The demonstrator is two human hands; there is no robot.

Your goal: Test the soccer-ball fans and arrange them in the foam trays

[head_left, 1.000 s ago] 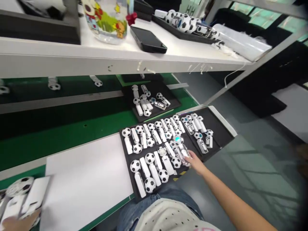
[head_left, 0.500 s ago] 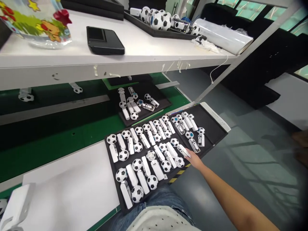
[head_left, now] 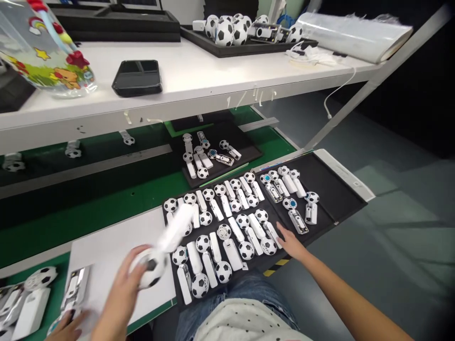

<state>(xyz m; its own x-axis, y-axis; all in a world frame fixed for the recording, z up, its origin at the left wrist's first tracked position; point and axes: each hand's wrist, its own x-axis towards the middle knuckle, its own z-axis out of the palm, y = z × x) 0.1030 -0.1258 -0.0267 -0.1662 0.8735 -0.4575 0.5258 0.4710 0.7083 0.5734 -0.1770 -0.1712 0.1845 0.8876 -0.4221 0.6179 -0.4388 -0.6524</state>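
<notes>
My left hand is closed around the soccer-ball end of a white gadget, blurred by motion. Its long white handle points up and right, above the left edge of a black tray. Rows of similar gadgets with ball heads and white handles lie in this tray. At its right side, my right hand has its fingers apart beside the handle of one gadget; whether they touch it I cannot tell. Farther right in the tray lie several units, some with opened handles.
At the lower left, another person's hand is at an opened unit, beside more gadgets. A second black tray lies behind. Above runs a white shelf carrying a phone, a decorated clear container and a plastic roll.
My left hand has come into view from the lower left with a gadget. My right fingers have loosened from a gadget, now lying in the row. Another person's hand has appeared at lower left.
</notes>
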